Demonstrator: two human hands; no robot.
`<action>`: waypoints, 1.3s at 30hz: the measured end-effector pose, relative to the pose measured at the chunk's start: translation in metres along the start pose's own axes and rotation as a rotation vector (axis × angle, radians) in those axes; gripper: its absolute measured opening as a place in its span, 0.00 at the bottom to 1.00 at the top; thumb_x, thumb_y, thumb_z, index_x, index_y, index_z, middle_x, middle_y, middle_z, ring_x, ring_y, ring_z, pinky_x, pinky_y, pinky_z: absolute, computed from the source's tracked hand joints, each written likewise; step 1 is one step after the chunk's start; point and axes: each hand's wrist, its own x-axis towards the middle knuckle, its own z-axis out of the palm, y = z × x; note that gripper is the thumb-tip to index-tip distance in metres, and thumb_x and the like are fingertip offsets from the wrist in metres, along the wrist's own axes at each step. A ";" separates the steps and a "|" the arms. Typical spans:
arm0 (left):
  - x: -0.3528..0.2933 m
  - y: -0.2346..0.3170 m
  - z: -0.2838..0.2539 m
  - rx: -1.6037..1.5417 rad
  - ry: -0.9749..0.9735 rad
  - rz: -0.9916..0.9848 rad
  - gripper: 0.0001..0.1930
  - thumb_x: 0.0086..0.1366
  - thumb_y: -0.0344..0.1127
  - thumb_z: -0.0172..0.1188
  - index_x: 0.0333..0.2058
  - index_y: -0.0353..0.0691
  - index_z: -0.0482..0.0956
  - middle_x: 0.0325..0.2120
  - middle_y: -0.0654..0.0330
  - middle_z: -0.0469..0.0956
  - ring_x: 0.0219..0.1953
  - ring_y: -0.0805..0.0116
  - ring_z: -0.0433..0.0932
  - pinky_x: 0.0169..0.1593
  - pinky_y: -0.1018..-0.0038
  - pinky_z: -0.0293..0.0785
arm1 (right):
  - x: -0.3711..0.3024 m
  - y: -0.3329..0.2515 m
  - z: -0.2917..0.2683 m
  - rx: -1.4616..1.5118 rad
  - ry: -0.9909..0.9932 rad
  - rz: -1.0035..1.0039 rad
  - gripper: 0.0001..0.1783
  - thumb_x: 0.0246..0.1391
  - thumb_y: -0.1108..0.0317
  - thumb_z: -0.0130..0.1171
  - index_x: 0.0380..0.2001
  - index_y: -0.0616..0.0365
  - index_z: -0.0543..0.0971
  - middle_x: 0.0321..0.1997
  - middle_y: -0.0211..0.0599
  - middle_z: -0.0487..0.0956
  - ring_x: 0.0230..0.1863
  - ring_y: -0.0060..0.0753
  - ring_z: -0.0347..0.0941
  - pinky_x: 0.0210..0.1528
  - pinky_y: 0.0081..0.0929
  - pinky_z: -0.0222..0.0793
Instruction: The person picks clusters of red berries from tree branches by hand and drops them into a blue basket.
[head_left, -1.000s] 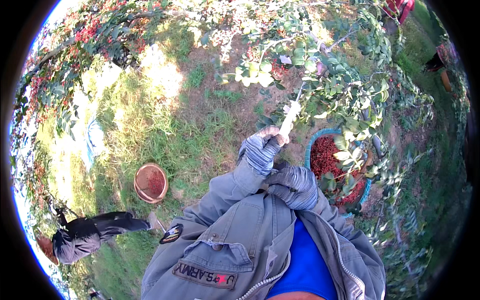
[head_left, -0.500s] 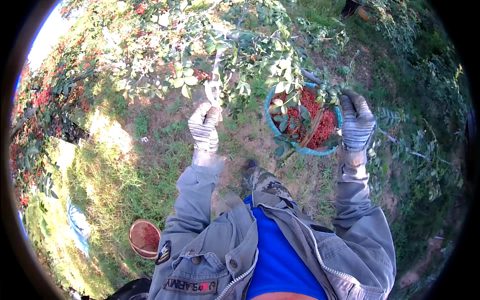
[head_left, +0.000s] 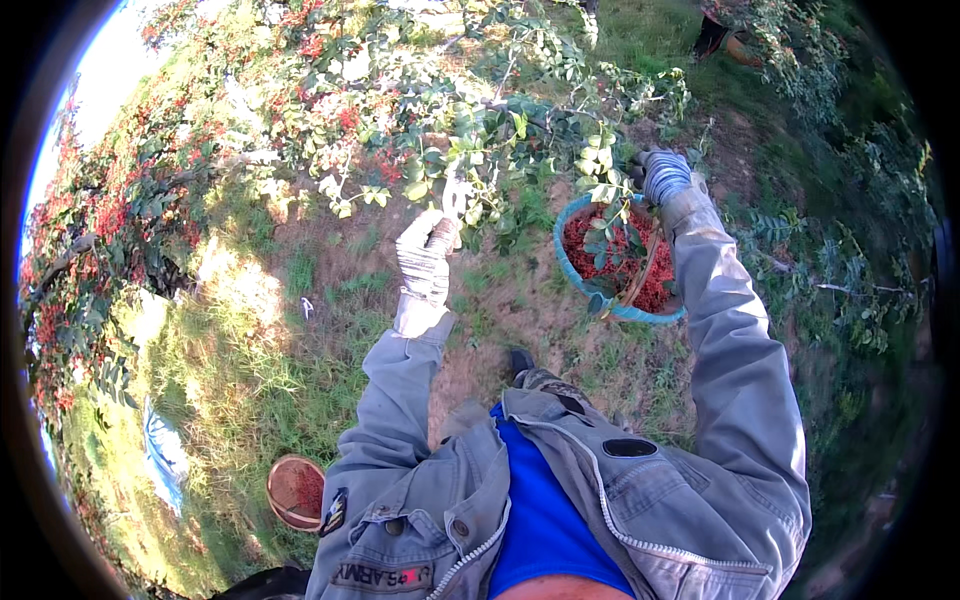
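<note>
My left hand [head_left: 427,250], in a striped knit glove, is closed around a pale narrow thing [head_left: 456,195] below the leafy branch [head_left: 500,130]; its kind is unclear against the bright leaves. My right hand [head_left: 662,178], gloved with dark fingertips, curls its fingers beside leaves [head_left: 597,160] at the branch's right end. What it grips, if anything, is hidden. Just below my right hand is a basket [head_left: 572,262] with a blue-wrapped rim and a wooden handle. Small red berry clusters [head_left: 655,290] fill it, with some green leaves on top.
Berry-laden bushes [head_left: 110,215] crowd the left side. A smaller basket [head_left: 283,510] with red berries sits on the grass at lower left, near a blue-and-white sheet [head_left: 163,455]. Another person's shoe [head_left: 742,50] shows at upper right. Thin branches [head_left: 865,288] reach in from the right.
My right hand has moved up and left, its arm stretching farther forward. My left hand has shifted slightly right and down. The view has turned a little, and the basket appears slightly lower.
</note>
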 end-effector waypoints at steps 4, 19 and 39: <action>0.000 -0.005 -0.006 -0.044 0.049 0.019 0.08 0.63 0.32 0.56 0.27 0.35 0.77 0.17 0.66 0.72 0.19 0.80 0.66 0.24 0.80 0.58 | 0.007 -0.017 0.003 -0.107 -0.090 0.009 0.19 0.53 0.61 0.54 0.51 0.42 0.75 0.53 0.42 0.74 0.56 0.46 0.69 0.56 0.45 0.64; 0.029 0.004 0.016 -0.449 0.260 -0.111 0.07 0.63 0.30 0.57 0.34 0.31 0.78 0.24 0.60 0.79 0.21 0.79 0.72 0.22 0.83 0.65 | 0.018 -0.027 0.024 -0.146 0.067 -0.008 0.13 0.52 0.65 0.52 0.42 0.45 0.78 0.50 0.40 0.74 0.53 0.44 0.71 0.54 0.42 0.64; -0.300 -0.025 -0.188 0.557 0.451 -0.567 0.22 0.62 0.31 0.57 0.56 0.46 0.71 0.22 0.64 0.77 0.16 0.79 0.66 0.19 0.79 0.62 | 0.041 -0.006 0.089 0.055 0.085 0.211 0.16 0.51 0.57 0.54 0.43 0.47 0.78 0.43 0.46 0.79 0.47 0.49 0.74 0.48 0.39 0.69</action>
